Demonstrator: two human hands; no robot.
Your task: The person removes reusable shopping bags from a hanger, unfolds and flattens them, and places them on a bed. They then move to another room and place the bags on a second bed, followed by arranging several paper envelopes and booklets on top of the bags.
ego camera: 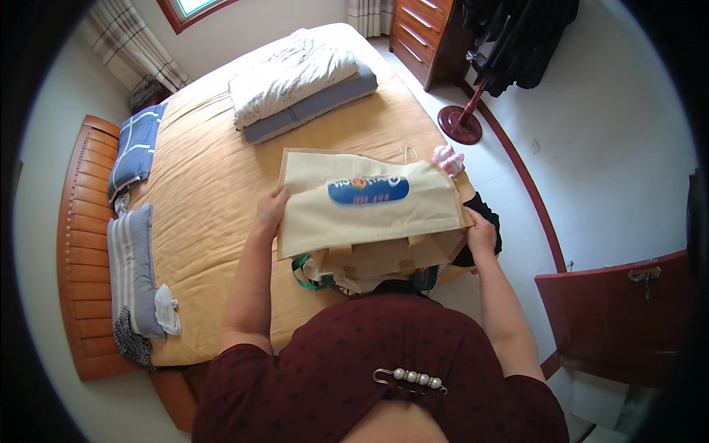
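Between my two hands hangs a cream fabric tote bag point(316, 221) with tan edging, its panel bearing a blue printed patch with writing. My left hand point(272, 210) grips the bag's left side edge. At the opposite side my right hand point(479, 235) holds the tan edge. Tan straps show along the side nearest me. Below the bag a green strap point(313, 283) and some pale cloth are partly visible. Black cloth point(487, 210) lies by my right hand, and a pink-and-white cloth item point(448, 160) rests past the bag's far right corner.
A bed with a yellow sheet point(205, 221) spreads under the bag. On it are a folded white quilt point(299, 72), a grey folded pad point(316, 108), a blue pillow point(133, 149) and a striped pillow point(133, 266). A coat stand point(461, 124) and a wooden door point(615, 321) are to the right.
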